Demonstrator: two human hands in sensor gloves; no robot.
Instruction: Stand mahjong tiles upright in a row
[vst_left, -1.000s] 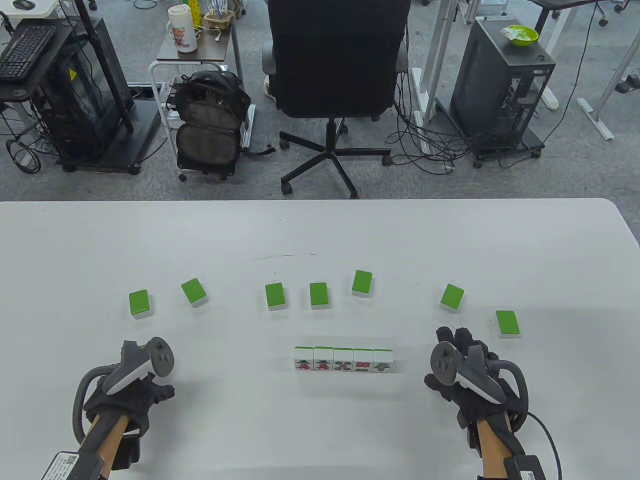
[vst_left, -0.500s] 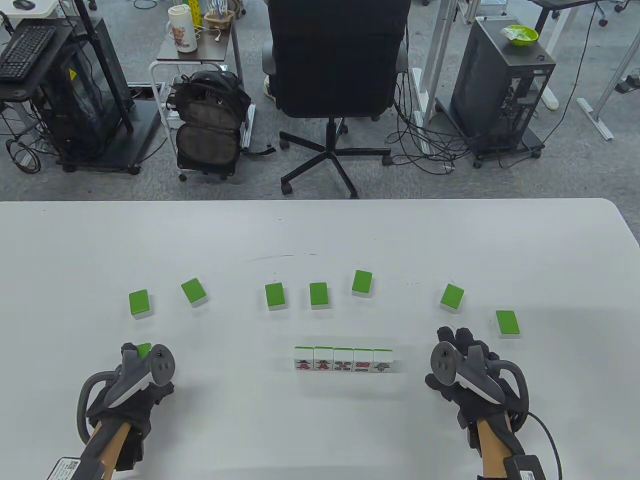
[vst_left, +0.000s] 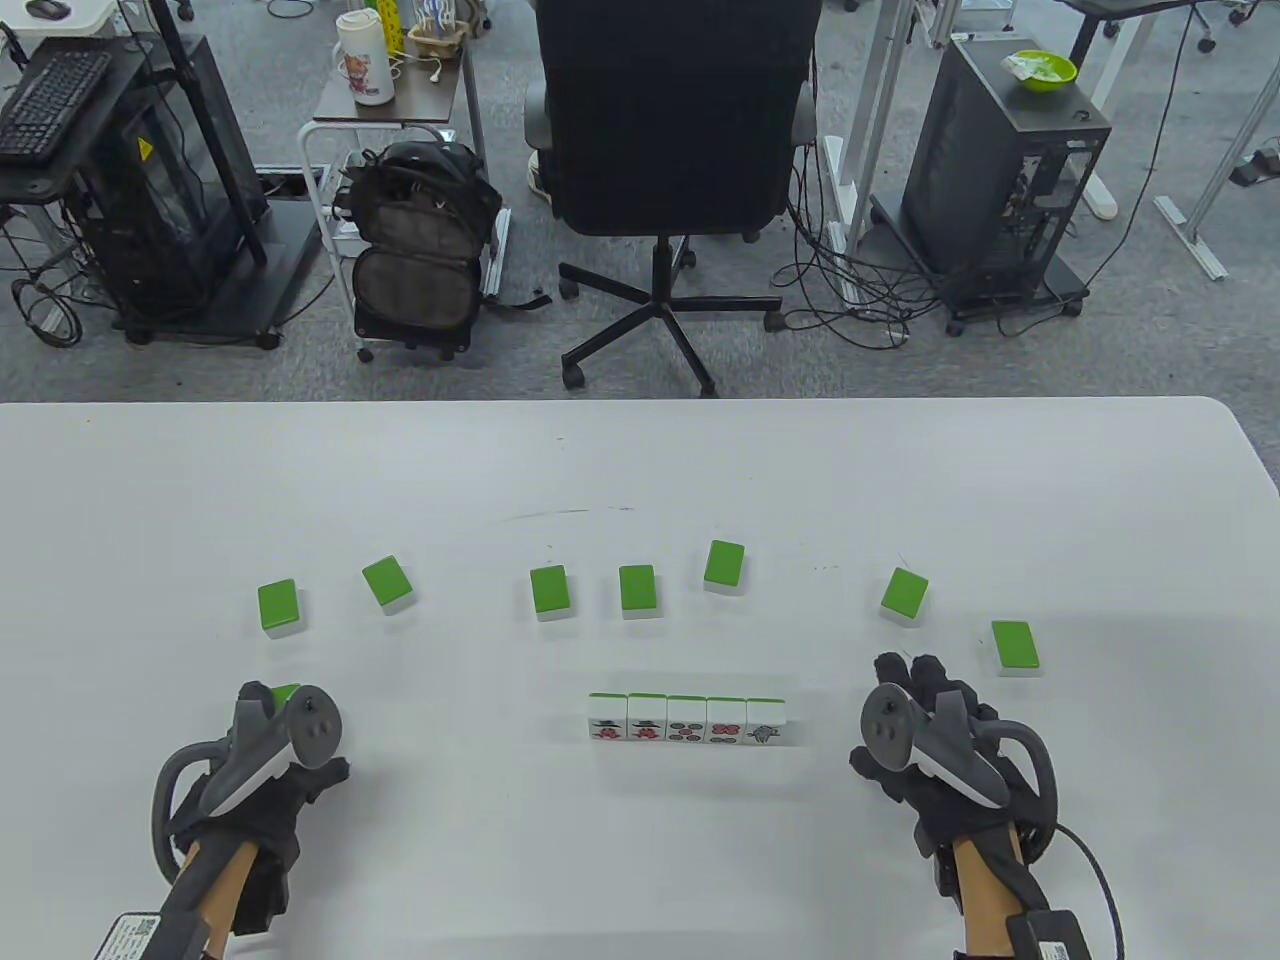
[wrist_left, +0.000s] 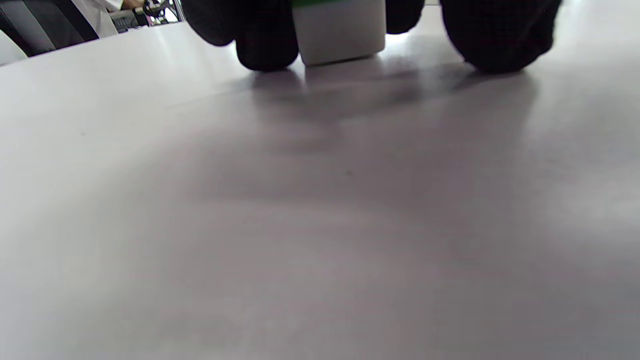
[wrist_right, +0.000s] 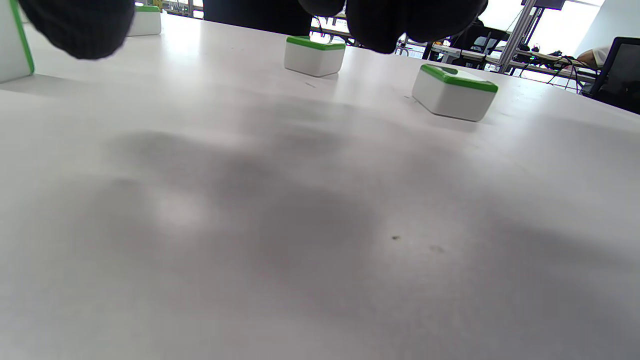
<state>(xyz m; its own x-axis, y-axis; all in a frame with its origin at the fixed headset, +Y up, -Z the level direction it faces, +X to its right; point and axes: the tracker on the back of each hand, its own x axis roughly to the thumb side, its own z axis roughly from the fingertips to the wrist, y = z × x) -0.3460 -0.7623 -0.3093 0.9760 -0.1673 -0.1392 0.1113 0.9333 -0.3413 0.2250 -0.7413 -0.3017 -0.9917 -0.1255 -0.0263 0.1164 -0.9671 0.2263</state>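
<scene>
Several mahjong tiles stand upright in a row (vst_left: 686, 720) at the table's front centre, faces toward me. My left hand (vst_left: 272, 700) is at the front left and grips a green-backed tile (vst_left: 286, 693). In the left wrist view that tile (wrist_left: 340, 30) sits between my gloved fingers (wrist_left: 267, 45) with its bottom edge on the table. My right hand (vst_left: 905, 672) rests on the table to the right of the row, fingers spread, holding nothing. The row's right end tile (wrist_right: 12, 40) shows at the left edge of the right wrist view.
Several green-backed tiles lie flat in an arc behind the row, from the far left tile (vst_left: 278, 606) to the far right tile (vst_left: 1015, 646). Two of them (wrist_right: 454, 92) (wrist_right: 315, 55) lie just ahead of my right hand. The table's far edge (vst_left: 640, 402) borders an office chair.
My left hand has shifted slightly and turned with the tile in its fingers, showing more of the tile's green back. The right hand and the row have not moved.
</scene>
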